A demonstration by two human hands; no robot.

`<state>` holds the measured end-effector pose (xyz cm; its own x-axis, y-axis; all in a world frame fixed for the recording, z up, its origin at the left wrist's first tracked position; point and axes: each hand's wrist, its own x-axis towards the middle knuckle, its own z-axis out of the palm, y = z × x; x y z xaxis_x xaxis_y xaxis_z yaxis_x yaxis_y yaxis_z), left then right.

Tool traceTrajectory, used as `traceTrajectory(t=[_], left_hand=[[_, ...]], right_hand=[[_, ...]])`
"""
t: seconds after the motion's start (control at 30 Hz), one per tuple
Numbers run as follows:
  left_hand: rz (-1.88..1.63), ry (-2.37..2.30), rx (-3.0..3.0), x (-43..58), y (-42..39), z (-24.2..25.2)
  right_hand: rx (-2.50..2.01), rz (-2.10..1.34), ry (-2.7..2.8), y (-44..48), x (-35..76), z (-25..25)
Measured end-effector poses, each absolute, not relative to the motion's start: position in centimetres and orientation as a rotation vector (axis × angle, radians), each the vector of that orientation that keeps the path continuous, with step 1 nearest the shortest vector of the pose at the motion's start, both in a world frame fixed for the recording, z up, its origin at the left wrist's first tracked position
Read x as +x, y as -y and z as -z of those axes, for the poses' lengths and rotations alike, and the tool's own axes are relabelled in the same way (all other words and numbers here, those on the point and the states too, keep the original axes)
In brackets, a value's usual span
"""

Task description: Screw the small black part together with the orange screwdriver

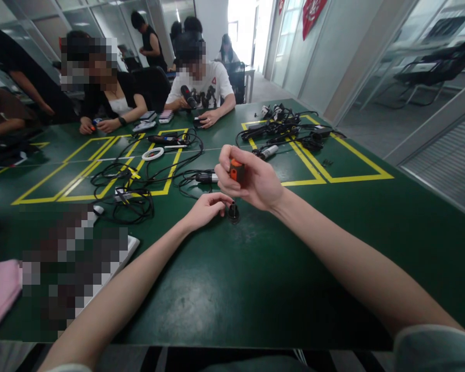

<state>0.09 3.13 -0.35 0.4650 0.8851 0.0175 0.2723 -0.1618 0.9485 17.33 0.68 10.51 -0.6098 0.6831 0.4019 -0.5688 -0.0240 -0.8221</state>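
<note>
My right hand (256,178) is wrapped round the orange-and-dark handle of a screwdriver (237,170), held upright above the table. Its thin shaft points down at a small black round part (233,213) on the green tabletop; whether the tip sits in it I cannot tell. From the left, my left hand (207,211) reaches in low over the table, thumb and fingers closed at the edge of that part and steadying it. Just behind both hands lies a black-and-silver cylindrical device (206,177) with a coiled black cable.
Tangled black cables (139,206) and a white ring (153,153) lie left of centre. More cables and adapters (279,126) are heaped at the back right. Yellow tape lines (306,182) mark the green table (294,289). Two people sit across, one holding a power drill (188,96).
</note>
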Motion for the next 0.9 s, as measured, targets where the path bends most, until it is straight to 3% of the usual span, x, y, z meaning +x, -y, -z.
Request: traceTrajectory(t=[0.43, 0.9], left_hand=[[-0.701, -0.987, 2.081, 0.68, -2.27, 0.64], [-0.625, -0.863, 2.098, 0.49, -2.48, 0.96]], right_hand=[[-0.106, -1.806, 1.375, -0.56, 17.28, -10.21], [-0.184, -1.798, 1.446, -0.87, 17.49, -10.38]])
